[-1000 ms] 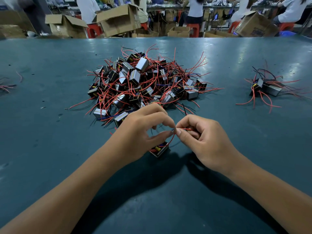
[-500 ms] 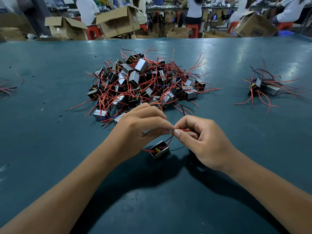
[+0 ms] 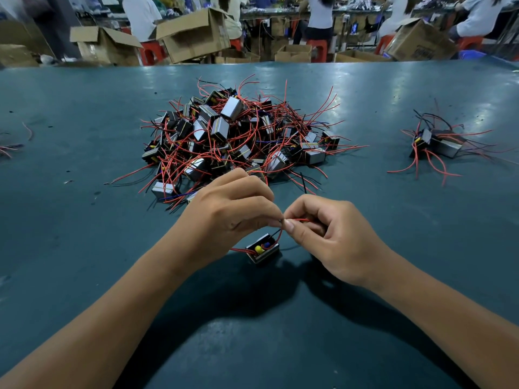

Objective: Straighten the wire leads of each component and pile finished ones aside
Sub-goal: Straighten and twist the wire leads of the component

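Left hand (image 3: 227,217) and right hand (image 3: 331,237) pinch a boxy component's (image 3: 263,249) thin red lead (image 3: 297,220).

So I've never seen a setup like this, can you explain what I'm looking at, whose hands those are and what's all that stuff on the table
There is no machine here: a person wears a camera on the head, looking down at their own hands. The left hand and right hand pinch one red wire between fingertips. It runs down to a small component lying on the green table. Behind is a big pile of wired components, and a small pile sits far right. Cardboard boxes and other workers fill the background.
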A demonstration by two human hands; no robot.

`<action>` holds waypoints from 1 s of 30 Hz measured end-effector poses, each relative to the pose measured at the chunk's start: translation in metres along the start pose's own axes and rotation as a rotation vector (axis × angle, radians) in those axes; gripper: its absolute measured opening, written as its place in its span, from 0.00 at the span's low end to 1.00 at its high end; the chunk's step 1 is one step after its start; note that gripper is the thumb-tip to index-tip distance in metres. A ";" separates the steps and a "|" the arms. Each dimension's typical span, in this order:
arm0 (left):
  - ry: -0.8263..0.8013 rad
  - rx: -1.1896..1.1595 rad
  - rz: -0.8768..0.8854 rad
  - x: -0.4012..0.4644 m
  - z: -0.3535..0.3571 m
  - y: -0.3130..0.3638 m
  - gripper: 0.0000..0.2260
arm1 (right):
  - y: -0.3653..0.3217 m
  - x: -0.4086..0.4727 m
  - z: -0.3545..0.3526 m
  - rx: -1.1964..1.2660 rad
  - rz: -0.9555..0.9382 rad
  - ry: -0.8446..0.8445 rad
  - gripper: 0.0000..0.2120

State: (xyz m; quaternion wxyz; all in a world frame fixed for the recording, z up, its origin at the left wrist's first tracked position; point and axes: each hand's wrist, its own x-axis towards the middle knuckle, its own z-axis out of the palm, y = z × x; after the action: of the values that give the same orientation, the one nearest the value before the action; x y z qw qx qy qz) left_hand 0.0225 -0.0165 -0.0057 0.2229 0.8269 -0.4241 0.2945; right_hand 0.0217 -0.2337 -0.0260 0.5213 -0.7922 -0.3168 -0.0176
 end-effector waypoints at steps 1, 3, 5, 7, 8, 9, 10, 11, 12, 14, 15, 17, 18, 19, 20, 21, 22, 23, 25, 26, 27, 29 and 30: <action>-0.005 -0.013 -0.008 0.000 0.000 0.000 0.05 | 0.000 0.000 0.000 -0.007 -0.006 0.002 0.04; -0.014 -0.040 -0.034 0.000 -0.001 0.001 0.05 | 0.000 -0.001 0.000 -0.012 -0.017 0.010 0.04; -0.025 -0.064 -0.069 0.001 0.000 0.002 0.05 | -0.001 -0.001 0.001 -0.010 -0.026 0.015 0.05; -0.037 -0.082 -0.103 0.001 0.000 0.004 0.05 | -0.002 -0.002 0.001 -0.006 -0.033 0.017 0.05; -0.044 -0.092 -0.119 0.001 0.001 0.004 0.05 | -0.003 -0.002 0.001 -0.007 -0.040 0.018 0.05; -0.053 -0.105 -0.135 0.001 0.001 0.005 0.05 | -0.003 -0.001 0.001 -0.013 -0.050 0.021 0.05; -0.065 -0.119 -0.156 0.001 0.001 0.006 0.06 | -0.004 -0.001 0.001 -0.021 -0.060 0.026 0.05; -0.081 -0.131 -0.182 0.001 0.001 0.007 0.08 | -0.004 -0.001 0.001 -0.031 -0.069 0.034 0.05; -0.103 -0.136 -0.211 0.001 0.002 0.009 0.09 | -0.005 -0.001 0.001 -0.038 -0.076 0.047 0.05; -0.153 -0.132 -0.261 0.002 0.002 0.012 0.11 | -0.006 0.000 0.001 -0.041 -0.086 0.071 0.06; -0.170 -0.138 -0.283 0.002 0.002 0.013 0.12 | -0.006 0.000 0.001 -0.043 -0.088 0.076 0.06; -0.189 -0.180 -0.323 0.002 0.002 0.015 0.10 | -0.007 0.001 0.002 -0.055 -0.089 0.084 0.05; -0.195 -0.211 -0.344 0.002 0.002 0.016 0.10 | -0.007 0.001 0.002 -0.066 -0.090 0.090 0.05; -0.200 -0.248 -0.374 0.003 0.002 0.018 0.09 | -0.007 0.000 0.002 -0.083 -0.093 0.093 0.05; -0.204 -0.294 -0.417 0.003 0.002 0.020 0.09 | -0.007 0.000 0.001 -0.107 -0.100 0.096 0.05; -0.211 -0.347 -0.466 0.004 0.002 0.021 0.09 | -0.008 0.000 0.001 -0.135 -0.109 0.101 0.04; -0.223 -0.395 -0.513 0.004 0.003 0.023 0.09 | -0.007 0.001 0.000 -0.161 -0.115 0.109 0.04; -0.237 -0.434 -0.553 0.005 0.003 0.024 0.09 | -0.007 0.001 0.000 -0.181 -0.121 0.116 0.04; -0.253 -0.524 -0.622 0.006 0.003 0.026 0.09 | -0.008 0.000 0.001 -0.205 -0.137 0.126 0.04; -0.246 -0.584 -0.667 0.006 0.003 0.026 0.09 | -0.008 0.000 0.002 -0.211 -0.145 0.130 0.04; -0.232 -0.648 -0.725 0.006 0.003 0.027 0.10 | -0.008 0.000 0.003 -0.210 -0.148 0.134 0.04; -0.200 -0.752 -0.850 0.006 0.005 0.028 0.10 | -0.007 0.000 0.004 -0.189 -0.133 0.143 0.03; -0.180 -0.783 -0.894 0.007 0.006 0.028 0.11 | -0.006 0.001 0.005 -0.174 -0.117 0.146 0.03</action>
State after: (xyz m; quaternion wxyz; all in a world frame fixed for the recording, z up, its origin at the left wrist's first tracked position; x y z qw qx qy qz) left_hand 0.0039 -0.0394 -0.0024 0.5764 0.8032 -0.1294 -0.0773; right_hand 0.0174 -0.2276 -0.0227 0.4704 -0.8112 -0.3208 -0.1329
